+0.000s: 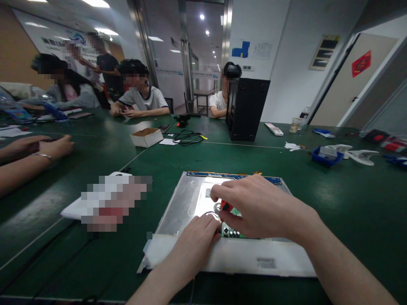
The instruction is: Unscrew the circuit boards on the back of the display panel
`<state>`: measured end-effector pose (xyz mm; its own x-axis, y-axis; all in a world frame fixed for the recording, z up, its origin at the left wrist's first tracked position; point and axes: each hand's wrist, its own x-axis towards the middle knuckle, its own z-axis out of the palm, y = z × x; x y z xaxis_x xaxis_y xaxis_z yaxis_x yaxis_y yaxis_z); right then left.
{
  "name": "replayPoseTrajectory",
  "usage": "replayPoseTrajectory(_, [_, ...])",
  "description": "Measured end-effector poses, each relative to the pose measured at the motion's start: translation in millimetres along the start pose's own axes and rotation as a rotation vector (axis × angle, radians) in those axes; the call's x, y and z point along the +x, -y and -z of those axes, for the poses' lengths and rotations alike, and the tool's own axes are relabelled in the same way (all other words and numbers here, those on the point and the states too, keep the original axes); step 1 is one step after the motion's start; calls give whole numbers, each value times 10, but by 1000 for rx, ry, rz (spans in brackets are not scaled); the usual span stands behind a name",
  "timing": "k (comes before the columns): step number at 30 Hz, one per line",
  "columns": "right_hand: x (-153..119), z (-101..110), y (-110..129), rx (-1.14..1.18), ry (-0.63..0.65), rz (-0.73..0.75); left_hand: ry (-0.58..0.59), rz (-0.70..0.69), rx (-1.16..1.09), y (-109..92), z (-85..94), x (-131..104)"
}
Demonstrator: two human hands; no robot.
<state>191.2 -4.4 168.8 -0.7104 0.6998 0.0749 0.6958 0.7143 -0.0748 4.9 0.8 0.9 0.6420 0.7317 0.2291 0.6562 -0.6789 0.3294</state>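
In front of me a flat metal display panel [178, 207] lies on the table, with a blue circuit strip [210, 174] along its far edge. A green circuit board [235, 233] sits on the panel's middle, partly covered by my hands. My right hand [254, 207] is closed around a screwdriver with a red-and-black handle [226, 206], held over the board. Close beside it, my left hand [199, 237] has its fingers pressed together at the board's left edge, near a thin wire; what lies under the fingertips is hidden. A whitish strip [235, 256] runs along the panel's near edge.
Left of the panel lies a white object [74, 209], partly pixelated. Farther back are an open white box [146, 137], a black cable [187, 137] and a black computer case [246, 110]. A blue tray [327, 156] stands right. Another person's hands [52, 148] reach in from the left; several people sit beyond.
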Motion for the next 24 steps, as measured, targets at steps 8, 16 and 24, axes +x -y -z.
replayPoseTrajectory(8, [-14,24,-8,40,18,37,-11,1,-19,10,-19,5])
replayPoseTrajectory(16, [18,14,14,-40,36,-48,-3,6,-13,5,-5,6])
replayPoseTrajectory(24, [-6,12,23,7,31,6,-1,-6,-36,-4,11,7])
